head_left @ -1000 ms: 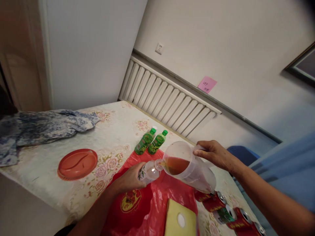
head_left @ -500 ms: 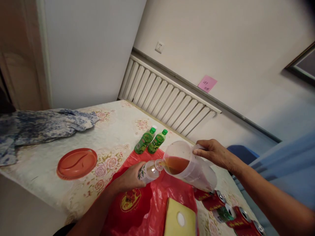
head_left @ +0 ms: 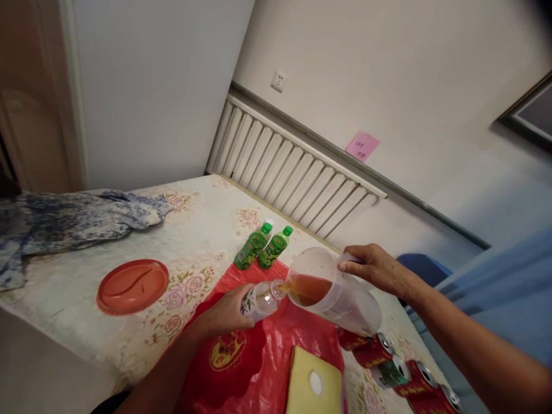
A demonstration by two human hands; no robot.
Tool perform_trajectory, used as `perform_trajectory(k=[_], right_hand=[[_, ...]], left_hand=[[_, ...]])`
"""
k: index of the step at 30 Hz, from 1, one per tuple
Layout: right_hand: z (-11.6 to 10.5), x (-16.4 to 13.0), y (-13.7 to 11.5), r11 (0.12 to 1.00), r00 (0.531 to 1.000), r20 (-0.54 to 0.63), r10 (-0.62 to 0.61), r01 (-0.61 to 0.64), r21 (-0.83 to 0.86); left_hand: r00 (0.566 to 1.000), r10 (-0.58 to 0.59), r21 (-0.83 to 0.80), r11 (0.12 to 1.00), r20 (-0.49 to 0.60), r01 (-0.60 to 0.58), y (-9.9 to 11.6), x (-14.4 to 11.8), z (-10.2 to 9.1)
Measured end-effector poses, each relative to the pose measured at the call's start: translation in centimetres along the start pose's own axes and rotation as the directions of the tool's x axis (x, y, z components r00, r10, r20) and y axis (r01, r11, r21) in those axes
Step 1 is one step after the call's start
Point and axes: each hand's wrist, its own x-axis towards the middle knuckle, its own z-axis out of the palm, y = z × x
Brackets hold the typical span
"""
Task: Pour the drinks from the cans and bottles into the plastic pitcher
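Observation:
My left hand point(head_left: 228, 310) is closed around a clear plastic bottle point(head_left: 263, 300) with a leafy label, tilted with its uncapped mouth to the right. My right hand point(head_left: 373, 270) grips the handle of a translucent plastic pitcher point(head_left: 351, 305), tipped over toward the bottle. Reddish-brown liquid point(head_left: 310, 289) lies in the pitcher's lower side and a thin amber stream runs at the bottle's mouth. The pitcher's rim and the bottle's neck are close together; whether they touch, I cannot tell. Below them is a red plastic bag point(head_left: 276, 356) with a gold print.
Two green-capped bottles point(head_left: 253, 247) stand behind the bag. A red-orange lid point(head_left: 133, 286) lies at left, near a blue-and-white cloth point(head_left: 86, 221). Several red cans and a green one point(head_left: 394, 371) line the right. A yellow item point(head_left: 314, 382) lies in front. A radiator point(head_left: 293, 169) borders the table.
Both hands hold nearly the same pose. The liquid stream at the bottle's mouth shows a little more clearly, and the view has shifted very slightly.

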Motion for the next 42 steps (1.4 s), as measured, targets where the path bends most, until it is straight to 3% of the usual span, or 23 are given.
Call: perform_trajectory(k=[34, 38, 42], right_hand=[[0.5, 0.2, 0.4, 1.000, 1.000, -0.024, -0.017, 0.017, -0.004], [1.2, -0.1, 1.2, 0.997, 0.999, -0.037, -0.002, 0.005, 0.078], [2.9, -0.4, 3.7, 0.954, 0.993, -0.082, 0.085, -0.058, 0.293]], left_hand=[[1.000, -0.020, 0.020, 1.000, 0.009, 0.020, 0.2, 0.0, -0.1], [1.000, -0.027, 0.031, 0.999, 0.008, 0.027, -0.4, 0.0, -0.1], [1.000, -0.022, 0.055, 0.998, -0.015, 0.023, -0.6, -0.1, -0.1]])
